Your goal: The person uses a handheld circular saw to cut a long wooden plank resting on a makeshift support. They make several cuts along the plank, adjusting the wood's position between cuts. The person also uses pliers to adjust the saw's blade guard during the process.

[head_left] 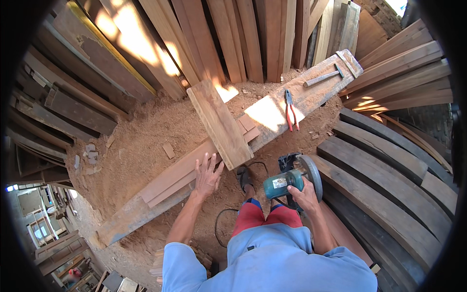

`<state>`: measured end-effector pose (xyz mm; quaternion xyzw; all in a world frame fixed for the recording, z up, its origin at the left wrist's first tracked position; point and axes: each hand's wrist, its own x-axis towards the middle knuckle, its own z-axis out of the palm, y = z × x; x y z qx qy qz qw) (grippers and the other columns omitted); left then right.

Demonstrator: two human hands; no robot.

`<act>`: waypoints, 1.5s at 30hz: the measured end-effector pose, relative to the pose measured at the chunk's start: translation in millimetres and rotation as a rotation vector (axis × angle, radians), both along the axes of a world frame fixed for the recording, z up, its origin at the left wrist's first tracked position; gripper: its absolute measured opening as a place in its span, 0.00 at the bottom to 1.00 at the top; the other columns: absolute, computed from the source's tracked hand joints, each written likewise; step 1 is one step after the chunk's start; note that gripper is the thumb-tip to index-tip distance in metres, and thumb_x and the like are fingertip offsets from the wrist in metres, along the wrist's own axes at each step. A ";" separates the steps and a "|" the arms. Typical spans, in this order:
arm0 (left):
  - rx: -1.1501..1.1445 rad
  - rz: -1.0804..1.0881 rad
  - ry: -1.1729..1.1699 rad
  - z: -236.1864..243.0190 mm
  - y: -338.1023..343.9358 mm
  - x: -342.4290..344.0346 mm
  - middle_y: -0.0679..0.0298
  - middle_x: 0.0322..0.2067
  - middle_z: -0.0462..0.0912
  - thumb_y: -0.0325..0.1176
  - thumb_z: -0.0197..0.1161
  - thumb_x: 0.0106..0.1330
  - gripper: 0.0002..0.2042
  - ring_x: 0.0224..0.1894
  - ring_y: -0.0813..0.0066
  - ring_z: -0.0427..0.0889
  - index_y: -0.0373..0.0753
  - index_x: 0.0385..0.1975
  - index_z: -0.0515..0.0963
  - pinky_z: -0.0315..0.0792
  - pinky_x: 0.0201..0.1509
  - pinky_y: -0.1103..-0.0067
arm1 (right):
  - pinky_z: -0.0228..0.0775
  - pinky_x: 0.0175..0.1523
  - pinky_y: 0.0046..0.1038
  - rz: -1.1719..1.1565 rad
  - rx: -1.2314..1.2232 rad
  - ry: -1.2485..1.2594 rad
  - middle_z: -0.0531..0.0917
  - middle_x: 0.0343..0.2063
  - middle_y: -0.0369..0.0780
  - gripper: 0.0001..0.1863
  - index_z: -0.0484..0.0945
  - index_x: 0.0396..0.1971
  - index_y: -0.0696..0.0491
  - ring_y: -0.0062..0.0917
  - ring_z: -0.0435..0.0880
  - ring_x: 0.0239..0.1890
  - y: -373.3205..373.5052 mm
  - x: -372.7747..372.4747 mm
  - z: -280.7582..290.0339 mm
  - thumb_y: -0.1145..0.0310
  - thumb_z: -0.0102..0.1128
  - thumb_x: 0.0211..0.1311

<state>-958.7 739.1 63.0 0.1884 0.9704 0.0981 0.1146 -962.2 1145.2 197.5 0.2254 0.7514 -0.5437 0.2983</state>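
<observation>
My right hand (304, 194) is wrapped round the handle of a teal circular saw (279, 184) with a grey round blade guard, held to the right of my legs. With fingers spread, my left hand (209, 176) lies on long reddish boards (170, 182), close to the end of a wider light-brown plank (221, 124). That plank crosses the boards at an angle. All of them rest on a long, worn support board (138, 221). Small wood offcuts (248, 125) sit beside the plank.
Red-handled pliers (290, 111) and a hammer (323, 78) lie at the support board's far right end. Stacked timber (389, 180) fills the right side, and upright planks (233, 39) stand at the back. Sawdust (141, 131) covers the ground, and a black cord (217, 226) runs near my feet.
</observation>
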 end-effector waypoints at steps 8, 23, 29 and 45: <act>0.067 0.121 0.024 -13.0 16.1 -12.0 0.40 0.80 0.47 0.33 0.74 0.57 0.43 0.80 0.25 0.40 0.57 0.76 0.65 0.37 0.74 0.26 | 0.75 0.41 0.26 -0.037 -0.113 0.192 0.82 0.33 0.36 0.20 0.79 0.53 0.60 0.18 0.79 0.34 -21.1 -23.8 51.2 0.69 0.70 0.64; 0.144 0.192 -0.023 -10.0 17.5 -16.5 0.42 0.79 0.50 0.29 0.74 0.55 0.34 0.80 0.28 0.42 0.51 0.66 0.75 0.35 0.77 0.30 | 0.76 0.50 0.34 0.205 -0.162 0.295 0.85 0.37 0.44 0.22 0.80 0.52 0.62 0.28 0.83 0.39 -75.9 -62.7 36.1 0.66 0.69 0.62; 0.221 0.215 -0.017 -20.6 15.6 -12.1 0.42 0.80 0.46 0.25 0.74 0.53 0.34 0.81 0.28 0.37 0.48 0.64 0.75 0.32 0.77 0.29 | 0.74 0.38 0.25 0.238 -0.157 0.325 0.81 0.32 0.34 0.17 0.80 0.49 0.60 0.16 0.78 0.32 -82.6 -63.6 33.2 0.69 0.69 0.64; 0.052 0.466 -0.085 10.1 2.4 -25.2 0.41 0.80 0.45 0.56 0.84 0.43 0.50 0.83 0.36 0.37 0.55 0.71 0.68 0.33 0.78 0.33 | 0.77 0.47 0.37 0.296 -0.042 0.285 0.85 0.32 0.45 0.20 0.80 0.48 0.63 0.32 0.84 0.36 -84.8 -73.1 41.9 0.66 0.66 0.61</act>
